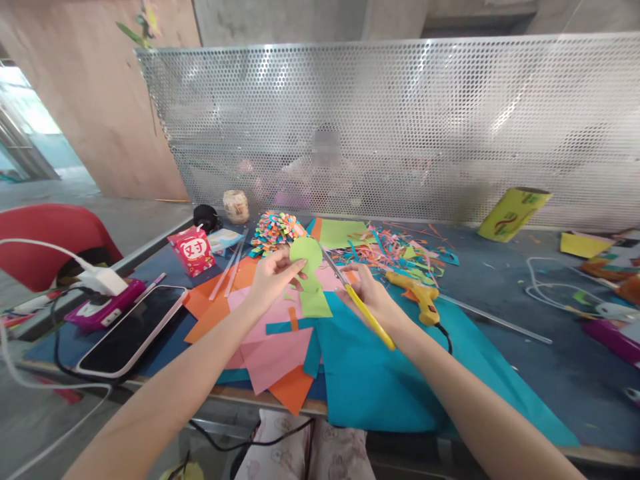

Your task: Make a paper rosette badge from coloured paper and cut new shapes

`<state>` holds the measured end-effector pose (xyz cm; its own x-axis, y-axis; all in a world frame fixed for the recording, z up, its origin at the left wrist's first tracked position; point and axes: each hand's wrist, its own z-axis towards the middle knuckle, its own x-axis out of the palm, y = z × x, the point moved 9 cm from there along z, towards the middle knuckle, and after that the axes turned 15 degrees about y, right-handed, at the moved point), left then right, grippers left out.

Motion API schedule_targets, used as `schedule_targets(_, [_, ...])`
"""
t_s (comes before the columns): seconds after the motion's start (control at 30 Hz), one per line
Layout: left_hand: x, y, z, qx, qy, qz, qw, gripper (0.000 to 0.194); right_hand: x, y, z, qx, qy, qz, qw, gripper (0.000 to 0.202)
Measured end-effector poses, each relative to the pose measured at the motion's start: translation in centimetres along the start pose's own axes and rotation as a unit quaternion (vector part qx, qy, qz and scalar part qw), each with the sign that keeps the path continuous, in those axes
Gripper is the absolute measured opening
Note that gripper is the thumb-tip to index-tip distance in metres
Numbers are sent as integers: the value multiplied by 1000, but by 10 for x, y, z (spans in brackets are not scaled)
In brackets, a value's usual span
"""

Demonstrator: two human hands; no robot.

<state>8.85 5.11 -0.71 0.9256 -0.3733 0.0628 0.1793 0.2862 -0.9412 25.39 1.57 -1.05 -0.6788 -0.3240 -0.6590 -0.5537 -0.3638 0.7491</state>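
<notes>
Nearest the lap, the broad, flat teal-blue paper sheet point(385, 390) spreads across the surface point(480, 277), most of it looking uncut, with pink paper pieces point(275, 360) and orange paper pieces point(295, 392) overlapping beside it, straight-edged and waiting.

And just beyond, here's the action! The left hand point(277, 270) pinches a flat, lime-green paper disc point(306, 251) between thumb and fingers, holding it up over the sheets. The right hand point(373, 293) grips the metal scissors with long yellow handles point(371, 317), blades right at the disc's edge. The outline already looks round, so this cut seems close to done; whether the disc is free of the lime-green paper strip point(316, 300) below it, you can't tell.

To the right, the yellow glue gun with a black cord point(420, 297) lies idle, in neither hand.

Farther back, plenty looks finished: a fluffy ball of multicoloured paper loops point(277, 230) sits all made up, and beside it, a loose heap of thin coloured paper shreds point(400, 253). Behind them, a flat lime-green paper sheet point(345, 233) offers more stock, short of the perforated silver metal panel point(400, 133).
</notes>
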Motion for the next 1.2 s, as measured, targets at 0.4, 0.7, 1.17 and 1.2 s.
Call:
schedule_targets(0.4, [-21, -7, -1, 44, -90, -30, 995, 35, -1, 1, 0, 5, -2, -5, 1000, 47])
schedule_targets(0.7, [-8, -7, -2, 38, -51, 10, 998, 36, -1, -4, 1, -2, -11, -23, 1000, 45])
schedule_targets(1.17, [-23, -7, -1, 57, -96, -30, 993, 34, -2, 0, 0, 10, -15, -15, 1000, 44])
schedule_targets(1.2, [-25, -8, -2, 59, -102, -31, 993, 34, -2, 0, 0, 9, -14, -14, 1000, 44])
